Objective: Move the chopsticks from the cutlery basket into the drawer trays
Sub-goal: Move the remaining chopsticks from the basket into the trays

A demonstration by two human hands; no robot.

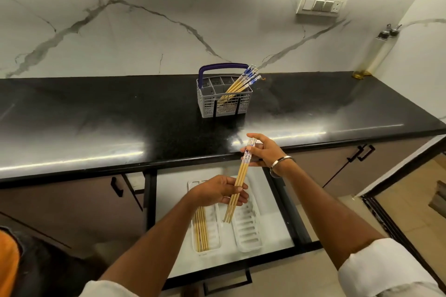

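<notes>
A bundle of wooden chopsticks [241, 176] with patterned tops hangs above the open drawer, held at both ends. My right hand [265, 155] grips the patterned top end. My left hand [217, 191] pinches the plain lower part. Below, two white trays lie in the drawer: the left tray [216, 229] holds several chopsticks [201, 230], the right tray [248, 229] holds none. On the black counter stands a grey cutlery basket [223, 101] with a dark blue handle, and several blue-topped chopsticks [243, 82] lean in its right side.
The black counter [96, 123] runs along a marble wall. The drawer [284, 214] is pulled out below its front edge, with cabinet doors on both sides. A glass bottle [371, 55] stands at the far right corner. An orange object [7, 265] sits at lower left.
</notes>
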